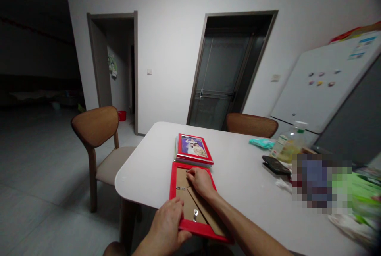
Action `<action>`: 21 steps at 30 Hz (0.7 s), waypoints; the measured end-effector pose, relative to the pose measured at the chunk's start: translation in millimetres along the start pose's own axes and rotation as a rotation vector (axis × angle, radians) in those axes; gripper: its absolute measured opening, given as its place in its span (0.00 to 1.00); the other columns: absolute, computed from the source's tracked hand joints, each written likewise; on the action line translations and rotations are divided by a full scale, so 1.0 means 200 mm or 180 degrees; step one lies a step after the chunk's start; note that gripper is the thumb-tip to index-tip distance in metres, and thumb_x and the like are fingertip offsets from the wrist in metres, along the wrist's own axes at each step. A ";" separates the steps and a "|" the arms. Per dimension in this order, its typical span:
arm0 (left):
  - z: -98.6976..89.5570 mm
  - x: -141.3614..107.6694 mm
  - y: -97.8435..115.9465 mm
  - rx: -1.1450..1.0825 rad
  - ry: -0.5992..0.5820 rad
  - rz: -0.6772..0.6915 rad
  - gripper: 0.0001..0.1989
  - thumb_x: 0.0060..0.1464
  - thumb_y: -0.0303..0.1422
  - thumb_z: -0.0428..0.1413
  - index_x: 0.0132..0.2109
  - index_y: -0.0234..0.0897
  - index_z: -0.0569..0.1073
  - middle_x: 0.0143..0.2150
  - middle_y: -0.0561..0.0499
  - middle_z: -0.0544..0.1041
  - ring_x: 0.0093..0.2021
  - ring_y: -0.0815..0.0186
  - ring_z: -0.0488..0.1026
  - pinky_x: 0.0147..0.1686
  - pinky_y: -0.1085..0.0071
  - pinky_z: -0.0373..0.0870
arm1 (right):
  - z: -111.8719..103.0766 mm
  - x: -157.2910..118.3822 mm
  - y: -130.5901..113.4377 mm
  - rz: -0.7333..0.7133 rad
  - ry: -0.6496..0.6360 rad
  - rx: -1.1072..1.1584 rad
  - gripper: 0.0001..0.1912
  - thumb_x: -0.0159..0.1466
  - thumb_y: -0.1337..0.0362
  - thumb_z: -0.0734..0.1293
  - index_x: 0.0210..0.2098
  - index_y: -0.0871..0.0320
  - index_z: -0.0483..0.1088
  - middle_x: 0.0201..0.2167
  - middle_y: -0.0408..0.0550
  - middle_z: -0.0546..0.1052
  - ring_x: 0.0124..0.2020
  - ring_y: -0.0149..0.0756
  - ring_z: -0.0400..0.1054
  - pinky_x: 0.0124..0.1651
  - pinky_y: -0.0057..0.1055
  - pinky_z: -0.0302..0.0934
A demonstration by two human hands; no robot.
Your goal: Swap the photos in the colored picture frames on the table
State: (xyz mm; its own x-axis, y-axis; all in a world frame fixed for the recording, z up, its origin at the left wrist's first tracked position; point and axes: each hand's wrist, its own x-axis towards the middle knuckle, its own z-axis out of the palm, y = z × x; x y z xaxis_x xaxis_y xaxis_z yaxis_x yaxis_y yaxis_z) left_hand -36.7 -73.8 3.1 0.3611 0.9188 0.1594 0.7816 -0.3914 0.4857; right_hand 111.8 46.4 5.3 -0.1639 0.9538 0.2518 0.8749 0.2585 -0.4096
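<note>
A red picture frame (173, 180) lies face down at the near edge of the table, its brown backing board (186, 202) with an angled stand flap showing. My left hand (168, 222) grips the frame's lower left corner, thumb along the bottom edge and fingers over the left side. My right hand (201, 182) is over the upper part of the board, thumb and forefinger pinched together; what is between them is too small to name. A metal hanger (195, 214) sits low on the board. Just beyond is a stack of frames, topped by a red framed photo (194, 147).
On the right of the white table (238, 186) stand a plastic bottle (287, 143), a black wallet-like object (275, 165), a teal packet (262, 143) and a green bag (361, 186). Wooden chairs (97, 127) stand at the left and far side. A fridge (318, 89) is at right.
</note>
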 end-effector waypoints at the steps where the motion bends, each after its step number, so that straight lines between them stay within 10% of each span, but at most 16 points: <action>1: 0.00 0.00 0.00 0.0009 -0.0007 -0.0015 0.33 0.37 0.34 0.60 0.52 0.30 0.62 0.54 0.40 0.63 0.55 0.57 0.58 0.54 0.66 0.54 | 0.01 0.02 0.02 0.0121 0.0013 -0.0032 0.13 0.57 0.61 0.57 0.30 0.60 0.71 0.28 0.49 0.75 0.28 0.32 0.66 0.28 0.24 0.52; 21: 0.00 0.01 0.08 0.0238 -0.0413 -0.0040 0.35 0.33 0.33 0.62 0.51 0.31 0.62 0.57 0.39 0.58 0.57 0.54 0.53 0.56 0.56 0.44 | -0.02 0.14 0.12 0.0749 0.0280 0.0629 0.11 0.52 0.60 0.60 0.19 0.60 0.67 0.22 0.48 0.74 0.27 0.34 0.66 0.28 0.26 0.54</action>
State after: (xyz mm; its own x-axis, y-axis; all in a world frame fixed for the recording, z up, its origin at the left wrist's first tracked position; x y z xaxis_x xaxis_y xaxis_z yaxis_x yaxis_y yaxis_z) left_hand -23.8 -78.3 11.9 0.4098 0.9113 0.0389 0.8205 -0.3870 0.4207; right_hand 129.7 78.7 7.1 0.0799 0.9763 0.2013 0.7771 0.0654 -0.6259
